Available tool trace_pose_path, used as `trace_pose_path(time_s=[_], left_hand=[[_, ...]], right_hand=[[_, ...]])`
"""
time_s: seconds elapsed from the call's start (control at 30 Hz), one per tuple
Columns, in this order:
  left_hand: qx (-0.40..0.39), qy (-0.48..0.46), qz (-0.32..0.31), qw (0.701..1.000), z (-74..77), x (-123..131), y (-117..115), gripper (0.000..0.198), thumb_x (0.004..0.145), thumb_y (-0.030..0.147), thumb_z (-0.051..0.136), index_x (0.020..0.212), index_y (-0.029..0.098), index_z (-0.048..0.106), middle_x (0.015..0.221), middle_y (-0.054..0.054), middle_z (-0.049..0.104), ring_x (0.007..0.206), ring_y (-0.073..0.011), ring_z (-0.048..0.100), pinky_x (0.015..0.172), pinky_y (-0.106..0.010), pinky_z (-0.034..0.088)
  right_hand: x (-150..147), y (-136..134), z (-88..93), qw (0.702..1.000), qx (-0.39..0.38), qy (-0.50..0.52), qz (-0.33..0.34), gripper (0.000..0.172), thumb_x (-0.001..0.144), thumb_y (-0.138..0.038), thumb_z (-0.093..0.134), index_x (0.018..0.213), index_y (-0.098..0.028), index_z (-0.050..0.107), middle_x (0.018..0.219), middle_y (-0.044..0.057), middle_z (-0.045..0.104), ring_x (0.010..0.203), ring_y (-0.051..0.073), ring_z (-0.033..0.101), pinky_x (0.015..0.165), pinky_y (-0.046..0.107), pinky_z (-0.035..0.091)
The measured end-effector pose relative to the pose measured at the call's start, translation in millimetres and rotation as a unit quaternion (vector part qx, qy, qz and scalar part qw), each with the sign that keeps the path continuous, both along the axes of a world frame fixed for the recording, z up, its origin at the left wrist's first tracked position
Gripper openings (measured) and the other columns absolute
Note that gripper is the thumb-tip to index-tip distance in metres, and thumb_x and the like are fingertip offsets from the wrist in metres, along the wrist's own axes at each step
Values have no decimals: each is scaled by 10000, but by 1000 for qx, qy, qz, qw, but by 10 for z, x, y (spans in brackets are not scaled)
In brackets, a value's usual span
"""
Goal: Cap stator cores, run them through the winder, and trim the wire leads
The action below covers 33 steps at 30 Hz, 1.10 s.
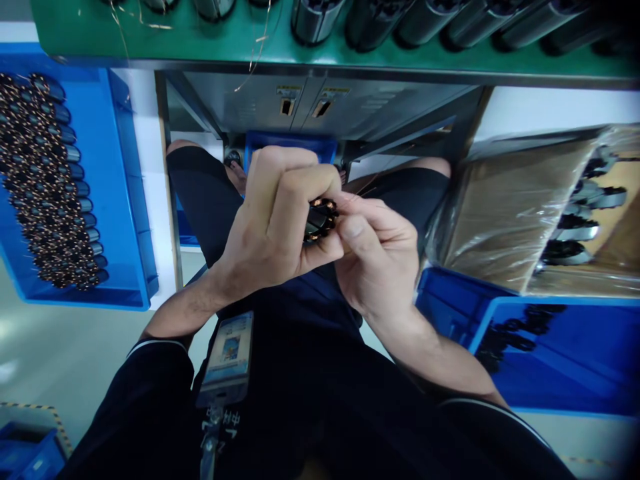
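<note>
Below the long green-topped desk [185,47] crossing the frame's top, the left hand [275,220] curls closed around a dark cylindrical copper-wound part [320,219] at centre, the right hand [377,250] pinching at its right rim, its exact hold unclear.

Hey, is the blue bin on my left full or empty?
The blue bin is partly full: rows of copper-wound parts sit in it, but bare blue bottom shows to their right.

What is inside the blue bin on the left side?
The blue bin holds closely packed cylinders with copper wire at their ends. What lies underneath them is covered, and the picture's edge cuts off part of the bin.
</note>
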<state>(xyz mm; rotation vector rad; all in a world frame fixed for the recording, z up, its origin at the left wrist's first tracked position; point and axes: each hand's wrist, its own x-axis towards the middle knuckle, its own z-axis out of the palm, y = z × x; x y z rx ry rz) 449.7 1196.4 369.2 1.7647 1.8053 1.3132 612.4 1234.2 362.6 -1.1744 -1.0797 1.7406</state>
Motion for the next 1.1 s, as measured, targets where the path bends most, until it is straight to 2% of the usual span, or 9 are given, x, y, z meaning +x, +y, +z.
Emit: trace_pose_path(time_s=[0.13, 0.3, 0.43, 0.57, 0.7, 0.83, 0.93, 1.03, 1.1], left_hand=[[-88, 47, -25, 995, -18, -63, -54, 300, 1227, 596, 622, 1423, 369, 640, 1420, -40, 790, 1333, -283, 806, 1245, -539, 696], [-5, 53, -73, 996, -123, -109, -20, 279, 1227, 503, 602, 1421, 304, 636, 1330, -91, 772, 1264, -294, 822, 1140, -530, 713], [-120, -1, -108, 987, -134, -58, 9, 450, 1221, 614, 669, 1463, 235, 689, 1363, -154, 767, 1445, -355, 776, 1229, -571, 682], [-186, -21, -100, 977, -8, 8, -5, 581, 1161, 681, 775, 1528, 237, 703, 1410, -173, 764, 1526, -391, 731, 1227, -570, 687], [-189, -14, -104, 976, 73, -71, -75, 682, 1074, 708, 882, 1572, 276, 707, 1449, -159, 764, 1521, -398, 731, 1212, -560, 697], [-153, 41, -82, 984, -14, -196, -190, 740, 978, 707, 978, 1548, 303, 736, 1433, -137, 785, 1404, -379, 785, 1099, -511, 737], [-4, 114, -74, 991, -123, -188, -242, 575, 1005, 548, 989, 1474, 300, 770, 1295, -85, 835, 1090, -273, 845, 879, -392, 734], [87, 137, -100, 982, -128, -157, -223, 340, 1052, 333, 919, 1364, 295, 790, 1133, -3, 875, 847, -171, 816, 742, -303, 676], [35, 67, -120, 990, -56, -173, -176, 297, 1043, 316, 886, 1324, 279, 798, 1161, -6, 904, 926, -191, 869, 808, -311, 700]], right_hand=[[-67, -35, -2, 1000, -21, -11, -19, 359, 928, -656, 1034, 1073, -348, 919, 1164, 38, 939, 1124, 314, 897, 1064, 527, 775], [-31, 14, -18, 1000, 27, -2, 2, 276, 1024, -561, 980, 1021, -318, 850, 1061, -4, 882, 873, 199, 809, 797, 364, 719], [92, 184, 30, 985, 128, -69, 91, 310, 1126, -603, 847, 1031, -310, 810, 1025, 38, 784, 941, 235, 787, 881, 441, 735], [315, 515, 222, 928, 287, -162, 172, 64, 1056, -410, 938, 1096, -367, 913, 1319, 84, 829, 1282, 344, 804, 1099, 582, 739], [529, 721, 365, 832, 451, -172, 273, 247, 958, -207, 991, 1158, -346, 946, 1667, 19, 800, 1471, 361, 813, 1228, 497, 730], [595, 628, 315, 929, 191, -124, 290, 80, 1055, -230, 919, 1068, -261, 846, 1446, 73, 912, 1201, 256, 927, 947, 331, 790], [576, 527, 251, 950, 12, -71, 303, 211, 1060, -361, 964, 999, -248, 796, 1119, 59, 935, 973, 213, 914, 813, 282, 760], [576, 530, 265, 942, 16, -68, 328, 192, 1093, -349, 924, 994, -254, 789, 1142, 63, 930, 984, 210, 901, 849, 308, 764], [608, 607, 305, 929, 159, -108, 315, 109, 1075, -292, 910, 1024, -271, 815, 1322, 89, 913, 1165, 255, 898, 958, 381, 778]])
